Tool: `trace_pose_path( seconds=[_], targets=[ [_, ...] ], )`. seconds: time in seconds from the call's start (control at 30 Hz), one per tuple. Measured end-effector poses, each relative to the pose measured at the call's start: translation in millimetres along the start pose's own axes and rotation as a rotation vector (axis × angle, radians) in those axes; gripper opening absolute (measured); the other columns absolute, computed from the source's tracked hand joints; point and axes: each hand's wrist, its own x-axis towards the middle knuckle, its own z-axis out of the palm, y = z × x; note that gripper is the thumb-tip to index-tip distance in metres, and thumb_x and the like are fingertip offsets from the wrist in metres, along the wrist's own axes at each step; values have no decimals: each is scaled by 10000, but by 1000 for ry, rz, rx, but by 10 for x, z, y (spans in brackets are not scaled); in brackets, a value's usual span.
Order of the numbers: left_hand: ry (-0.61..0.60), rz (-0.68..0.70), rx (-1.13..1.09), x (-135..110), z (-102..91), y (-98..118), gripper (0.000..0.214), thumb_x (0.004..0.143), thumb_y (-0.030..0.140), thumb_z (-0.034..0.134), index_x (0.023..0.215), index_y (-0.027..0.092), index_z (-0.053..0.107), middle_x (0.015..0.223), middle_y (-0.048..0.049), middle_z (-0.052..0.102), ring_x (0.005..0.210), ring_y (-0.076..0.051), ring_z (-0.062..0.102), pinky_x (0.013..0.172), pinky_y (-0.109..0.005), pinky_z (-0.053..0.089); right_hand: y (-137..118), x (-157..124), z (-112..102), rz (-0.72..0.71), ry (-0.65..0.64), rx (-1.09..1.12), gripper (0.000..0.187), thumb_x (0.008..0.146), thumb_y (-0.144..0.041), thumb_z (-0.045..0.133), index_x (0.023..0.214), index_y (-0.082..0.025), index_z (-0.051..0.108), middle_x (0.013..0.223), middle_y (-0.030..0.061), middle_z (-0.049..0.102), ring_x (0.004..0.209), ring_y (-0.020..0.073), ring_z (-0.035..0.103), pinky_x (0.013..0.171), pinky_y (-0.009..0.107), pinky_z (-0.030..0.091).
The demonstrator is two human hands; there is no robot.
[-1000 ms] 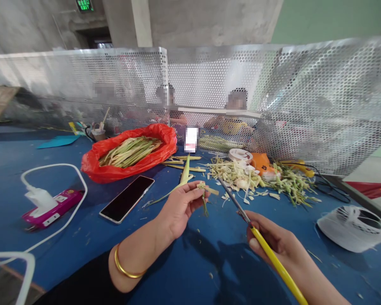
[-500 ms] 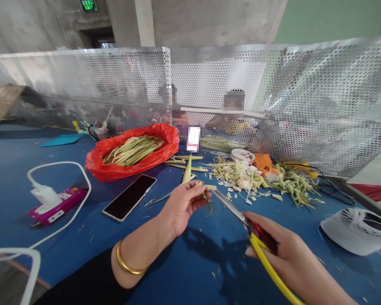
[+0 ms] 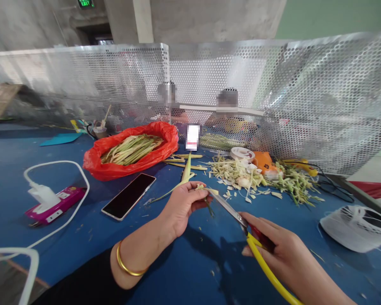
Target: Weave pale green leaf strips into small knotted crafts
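Observation:
My left hand [image 3: 182,207], with a gold bangle at the wrist, pinches a small piece of plant leaf [image 3: 212,192], pale yellow with green strands hanging below the fingers. In my right hand [image 3: 277,250] is a pair of scissors [image 3: 230,209] with one yellow and one red handle. Their blade tips meet the leaf piece just beside my left fingertips. A long pale green leaf [image 3: 186,169] lies on the table behind my left hand.
A red plastic bag [image 3: 93,166] of leaf strips, a phone [image 3: 128,197] and a magenta power strip [image 3: 57,205] lie left. Cut scraps [image 3: 231,171], a tape roll [image 3: 242,153] and a white spool [image 3: 357,231] lie right. Behind a perforated metal screen [image 3: 209,67] are two people.
The scissors have moved slightly left and up, and their tips now lie closer to my left fingers at the leaf piece. My left hand keeps its hold.

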Motion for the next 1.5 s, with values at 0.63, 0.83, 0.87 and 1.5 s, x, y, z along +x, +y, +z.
trace_pose_path(
  seconds=[0.63, 0.83, 0.87, 1.5],
  targets=[
    [-14, -39, -14, 31, -23, -17, 175, 691, 103, 744, 782, 127, 597, 776, -57, 694, 661, -128, 657, 663, -236, 533, 25, 11, 0, -10, 35, 29, 486, 796, -445, 661, 1242, -253, 636, 974, 46, 733, 807, 203, 684, 632, 187, 544],
    [-15, -45, -35, 50, -43, -22, 196, 652, 120, 802, 804, 106, 679, 844, -78, 719, 625, -98, 640, 651, -220, 539, 102, 41, -10, 104, 64, 97, 487, 793, -452, 645, 1204, -191, 651, 844, 33, 733, 728, 199, 681, 613, 196, 541],
    [-15, -52, -38, 46, -41, -23, 194, 658, 115, 798, 824, 103, 700, 854, -79, 720, 626, -95, 636, 652, -216, 539, 120, 42, -8, 126, 75, 113, 518, 790, -465, 643, 1218, -173, 639, 866, 42, 732, 751, 208, 683, 629, 208, 546],
    [-112, 167, 412, -1, -6, -20, 156, 779, 227, 638, 739, 139, 761, 558, -46, 611, 528, -121, 507, 499, -228, 351, 73, -30, -42, -189, 176, -358, 512, 831, -372, 616, 1318, -247, 521, 1085, 78, 676, 742, 187, 697, 568, 227, 547]
  ],
)
